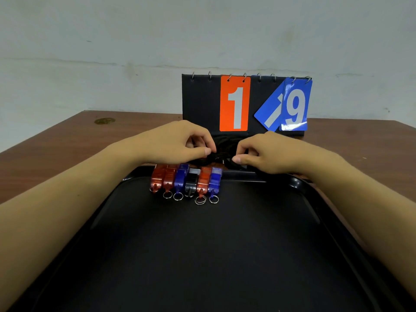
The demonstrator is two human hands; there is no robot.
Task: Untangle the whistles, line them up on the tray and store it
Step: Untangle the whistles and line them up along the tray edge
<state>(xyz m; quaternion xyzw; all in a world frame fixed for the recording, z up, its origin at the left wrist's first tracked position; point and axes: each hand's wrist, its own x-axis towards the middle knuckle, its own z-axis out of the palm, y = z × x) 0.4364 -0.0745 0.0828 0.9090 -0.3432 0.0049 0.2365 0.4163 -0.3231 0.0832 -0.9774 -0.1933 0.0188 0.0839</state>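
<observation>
Tray (292, 183), whistles (186, 181) below hands (225, 149)

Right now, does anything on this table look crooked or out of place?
Yes. On the scoreboard, one blue number card hangs tilted, swung out sideways, while the orange 1 and blue 9 hang straight. The whistles sit in a neat row on the tray.

Six whistles (186, 182) lie side by side in a row at the tray's (202, 255) far edge, rings toward the viewer: two red, blue, black, red, blue. A tangle of black cords (221, 152) lies just behind the tray.
</observation>
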